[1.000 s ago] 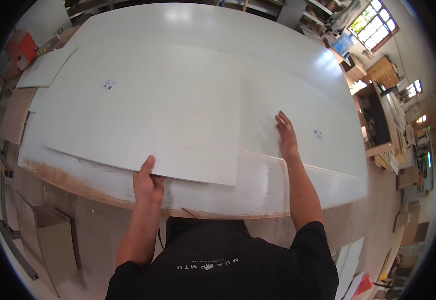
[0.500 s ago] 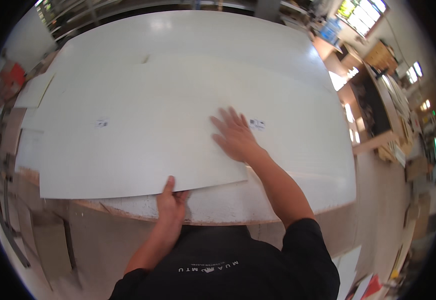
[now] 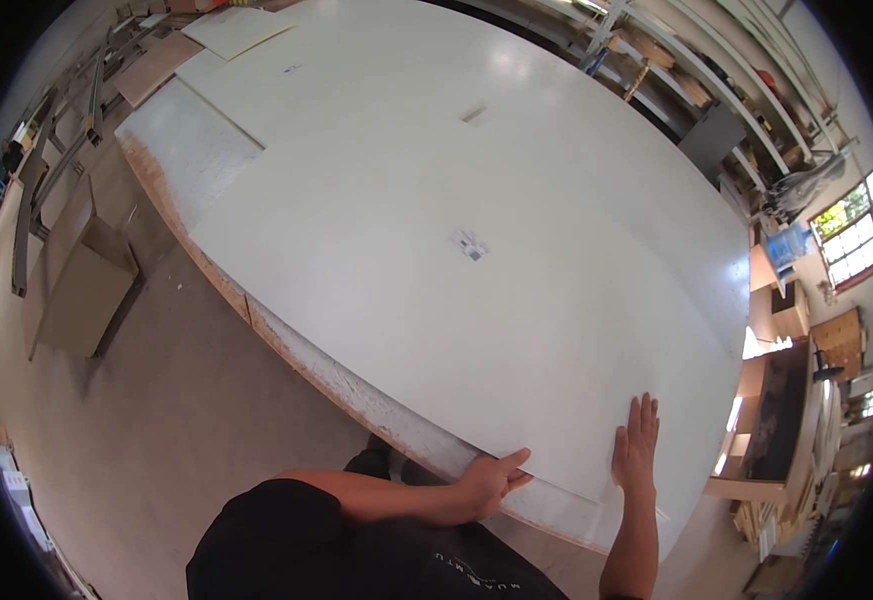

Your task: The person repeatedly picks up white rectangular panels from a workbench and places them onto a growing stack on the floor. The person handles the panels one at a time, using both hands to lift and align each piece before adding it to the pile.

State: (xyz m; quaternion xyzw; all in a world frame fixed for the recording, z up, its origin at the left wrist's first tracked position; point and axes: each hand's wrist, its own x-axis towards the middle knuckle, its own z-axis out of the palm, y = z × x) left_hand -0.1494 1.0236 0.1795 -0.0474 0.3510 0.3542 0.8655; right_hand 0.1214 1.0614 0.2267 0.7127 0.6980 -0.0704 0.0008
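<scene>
Head view: a white panel (image 3: 427, 330) is lying on the counter (image 3: 179, 150), looking stiff, probably heavy and slippery, its edges likely giving the surest hold; the left hand (image 3: 495, 486) is gripping its near edge, while the right hand (image 3: 639, 445) is holding nothing, opening flat near its right end.

Clock face centred on the view, 12 at the top: panel (image 3: 377, 300) lies on the counter (image 3: 182, 150), label (image 3: 471, 244) on the panel just off centre toward 1 o'clock, left hand (image 3: 492, 487) at the near edge between 5 and 6, right hand (image 3: 638, 448) at 4. Beyond the counter: shelving rack (image 3: 702, 72) between 1 and 2, bottle (image 3: 787, 246) near 3, window (image 3: 850, 240) behind it; box (image 3: 94, 290) on the floor (image 3: 217, 400) at 9.
</scene>
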